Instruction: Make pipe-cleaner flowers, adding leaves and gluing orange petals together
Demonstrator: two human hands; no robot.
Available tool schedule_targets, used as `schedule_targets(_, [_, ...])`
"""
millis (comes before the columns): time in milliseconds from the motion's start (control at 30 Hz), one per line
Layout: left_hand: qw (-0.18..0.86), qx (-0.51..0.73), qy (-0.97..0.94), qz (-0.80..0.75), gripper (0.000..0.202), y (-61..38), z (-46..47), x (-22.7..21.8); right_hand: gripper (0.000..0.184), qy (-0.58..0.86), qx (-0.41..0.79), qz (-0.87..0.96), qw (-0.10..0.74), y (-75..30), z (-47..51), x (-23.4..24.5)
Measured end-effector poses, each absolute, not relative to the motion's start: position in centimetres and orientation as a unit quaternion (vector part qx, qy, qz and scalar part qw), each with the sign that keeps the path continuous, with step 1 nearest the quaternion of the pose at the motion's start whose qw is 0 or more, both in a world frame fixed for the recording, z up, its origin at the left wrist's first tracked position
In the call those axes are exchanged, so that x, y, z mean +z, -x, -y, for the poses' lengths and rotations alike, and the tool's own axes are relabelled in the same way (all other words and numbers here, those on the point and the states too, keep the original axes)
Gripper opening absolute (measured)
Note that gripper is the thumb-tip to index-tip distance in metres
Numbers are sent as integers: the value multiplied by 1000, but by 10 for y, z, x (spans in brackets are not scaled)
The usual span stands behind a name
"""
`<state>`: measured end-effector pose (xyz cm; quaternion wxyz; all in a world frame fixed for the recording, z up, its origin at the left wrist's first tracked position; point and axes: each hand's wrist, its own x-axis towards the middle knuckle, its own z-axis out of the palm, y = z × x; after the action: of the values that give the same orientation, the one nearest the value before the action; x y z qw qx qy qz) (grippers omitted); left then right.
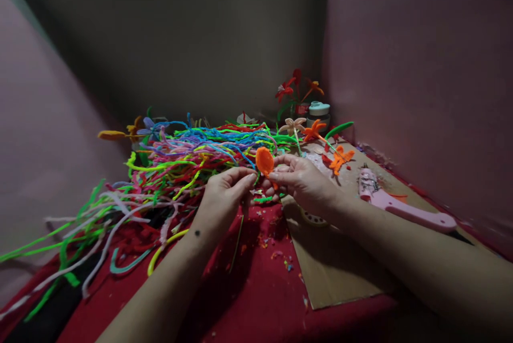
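My right hand [301, 180] pinches an orange pipe-cleaner petal [264, 161], holding it upright above the red cloth [256, 289]. My left hand [225, 193] is closed in a pinch just left of the petal, fingertips by its lower edge; whether it holds a thin stem there I cannot make out. A big tangle of coloured pipe cleaners [180, 161] lies behind and to the left of both hands.
A cardboard sheet [332, 268] lies under my right forearm, with a pink glue gun [396, 205] on its right. Finished orange and beige pipe-cleaner flowers [316, 132] and a small lidded jar [319, 110] stand at the back corner. Walls close in on three sides.
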<state>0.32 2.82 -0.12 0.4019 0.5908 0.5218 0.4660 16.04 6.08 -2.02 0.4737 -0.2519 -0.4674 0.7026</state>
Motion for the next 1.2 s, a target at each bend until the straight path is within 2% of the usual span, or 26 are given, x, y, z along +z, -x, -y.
schedule_targets(133, [540,482,-538,-432,19,-9,-25,-4,47,199,746,460,439,-161,-60,-19])
schedule_targets(233, [589,491,-499,-404,18,-11,-24,-6,64,170,754,472,424,-162,-60,-20])
schedule_targets(333, [615,498,-453,-410,21,-11,-25,-7,73,170,753,481,416,-162,-61,-22])
schedule_targets(400, [627,498,-437,-409,21,-11,-25,-8,70,184,746,490,412,-162,-62,-23])
schedule_targets(600, [645,495,-421,-402,20,-11,-22,-6,45,206,723,524,399,-163,-62,-22])
schedule_targets(867, [645,479,-421,-422,22,-7,-25,-5,30,224,650,569,451,-166,-60,-17])
schedule_targets(967, [599,465,-474,-447,19,-5,-25,-4,25,210,655,573,446,-166,-61,-18])
schedule_targets(1033, [524,460,-544,-467,14,-4,-24,-2,23,207,654,572,450,-165,-61,-19])
schedule_targets(1100, [383,472,-637,-474,9,-5,-22,-1,25,224,652,564,454,-164,-60,-18])
schedule_targets(1200, [88,498,-738,-447,7,-7,-20,-4,33,263,646,546,463,-162,-56,-12])
